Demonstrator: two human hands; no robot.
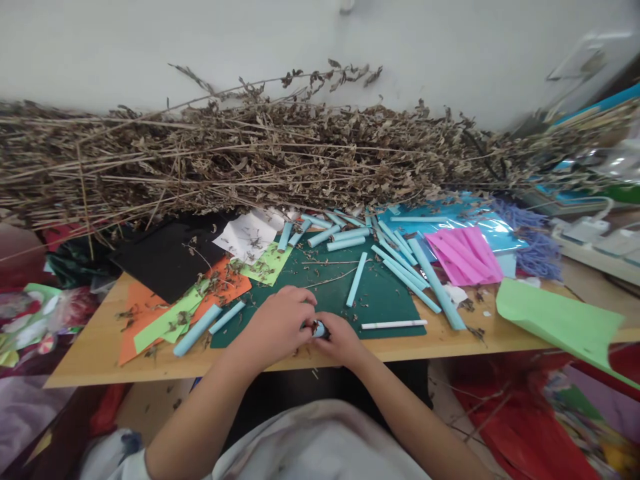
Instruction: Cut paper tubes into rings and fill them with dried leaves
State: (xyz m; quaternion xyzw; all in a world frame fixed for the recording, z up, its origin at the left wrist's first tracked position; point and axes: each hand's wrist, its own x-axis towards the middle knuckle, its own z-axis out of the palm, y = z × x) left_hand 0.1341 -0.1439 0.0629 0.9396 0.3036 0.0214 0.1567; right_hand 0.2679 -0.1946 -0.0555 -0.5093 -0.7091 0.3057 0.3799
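Note:
My left hand (280, 323) and my right hand (340, 339) meet at the near edge of a dark green cutting mat (380, 297). Both are curled, fingers pinched round one small pale blue and dark object (319, 328) between them; I cannot make out what it is. A white stick (393, 325) lies on the mat just right of my right hand. Several rolled light blue paper tubes (400, 267) are scattered over the mat beyond my hands, and two more tubes (197, 330) lie to the left of my left hand.
A big heap of dry leafy branches (250, 153) fills the back of the wooden table (100, 360). Black, orange, green and white paper sheets (170, 267) lie at left, pink folded paper (465, 253) and a green sheet (560, 323) at right. Red plastic lies below the table.

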